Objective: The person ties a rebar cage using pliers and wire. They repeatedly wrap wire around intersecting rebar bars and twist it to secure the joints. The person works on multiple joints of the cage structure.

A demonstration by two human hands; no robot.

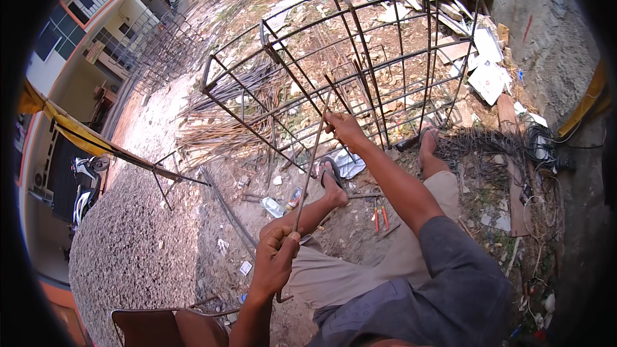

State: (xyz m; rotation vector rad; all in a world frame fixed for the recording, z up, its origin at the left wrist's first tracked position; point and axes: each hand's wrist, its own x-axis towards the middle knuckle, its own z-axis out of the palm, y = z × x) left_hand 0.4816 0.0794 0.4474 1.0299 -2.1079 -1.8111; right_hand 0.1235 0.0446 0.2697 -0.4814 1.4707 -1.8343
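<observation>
A thin steel rebar rod (313,153) slants up and away in front of me, held in both hands. My left hand (276,260) is closed round its near part, and a bent hook end shows below that hand. Further up, my right hand (344,128) grips the rod close to its far end, beside the bars of a rebar cage (365,76). The cage lies across the ground ahead, made of long bars and bent crosspieces. Whether the rod's far tip touches the cage I cannot tell. Red-handled pincers (380,218) lie on the dirt between my legs.
Loose rebar (215,122) is heaped left of the cage. Coiled tie wire (491,148) lies at right, near broken boards (485,77) and a concrete wall (546,32). Gravel (141,244) spreads at left. A brown chair (151,328) stands at lower left, a motorbike (87,186) beyond.
</observation>
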